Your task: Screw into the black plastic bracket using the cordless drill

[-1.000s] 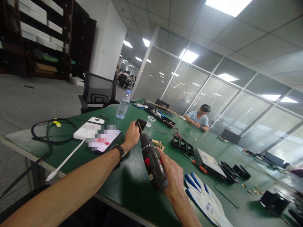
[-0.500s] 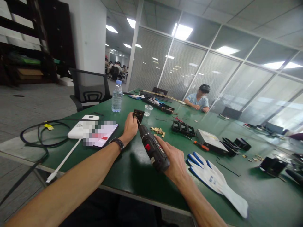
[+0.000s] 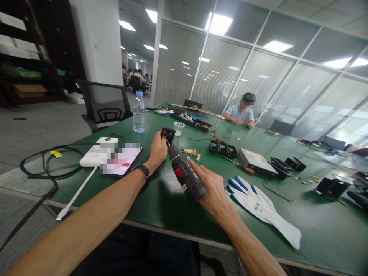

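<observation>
My left hand [image 3: 157,150] is gripping the small black part [image 3: 168,135] upright on the worktop [image 3: 161,199]; my right hand [image 3: 211,188] is holding the electric screwdriver [image 3: 185,177], tip against it.

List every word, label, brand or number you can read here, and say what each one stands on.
None can be read.
Phone screen: pixelated.
Blue marks on the white glove: too small.
Label on the power screwdriver held in the right hand: too small.
Water bottle: no label legible.

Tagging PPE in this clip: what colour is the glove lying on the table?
White with blue fingertips; the glove lies on the green table, clearest in the head view.
</observation>
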Action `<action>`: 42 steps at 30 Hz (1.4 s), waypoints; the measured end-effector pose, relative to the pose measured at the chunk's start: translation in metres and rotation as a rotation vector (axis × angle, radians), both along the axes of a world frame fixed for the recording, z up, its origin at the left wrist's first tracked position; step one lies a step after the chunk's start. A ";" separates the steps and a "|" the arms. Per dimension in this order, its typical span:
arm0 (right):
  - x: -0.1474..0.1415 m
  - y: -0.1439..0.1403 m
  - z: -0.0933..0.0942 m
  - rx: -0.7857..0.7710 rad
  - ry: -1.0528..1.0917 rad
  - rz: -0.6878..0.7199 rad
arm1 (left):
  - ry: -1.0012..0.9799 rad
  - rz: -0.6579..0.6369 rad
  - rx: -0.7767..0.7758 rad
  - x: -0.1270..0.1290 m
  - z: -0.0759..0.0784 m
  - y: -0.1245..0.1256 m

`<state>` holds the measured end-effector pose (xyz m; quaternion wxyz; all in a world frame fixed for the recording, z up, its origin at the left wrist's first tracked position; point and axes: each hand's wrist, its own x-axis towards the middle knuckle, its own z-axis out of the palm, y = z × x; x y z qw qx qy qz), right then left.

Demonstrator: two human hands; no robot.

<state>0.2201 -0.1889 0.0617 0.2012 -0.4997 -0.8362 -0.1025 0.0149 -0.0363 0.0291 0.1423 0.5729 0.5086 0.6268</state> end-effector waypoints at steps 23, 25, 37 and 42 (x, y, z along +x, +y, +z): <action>0.003 0.002 -0.002 -0.013 -0.006 0.007 | 0.036 -0.016 0.018 0.000 -0.003 0.002; 0.002 0.001 -0.001 -0.013 -0.009 -0.002 | 0.042 -0.018 0.020 0.000 -0.003 0.002; -0.001 -0.002 0.001 -0.053 -0.041 -0.062 | 0.065 -0.019 0.034 0.001 -0.002 0.001; -0.004 -0.003 0.002 -0.065 -0.075 -0.087 | 0.097 -0.006 0.056 0.001 -0.005 0.004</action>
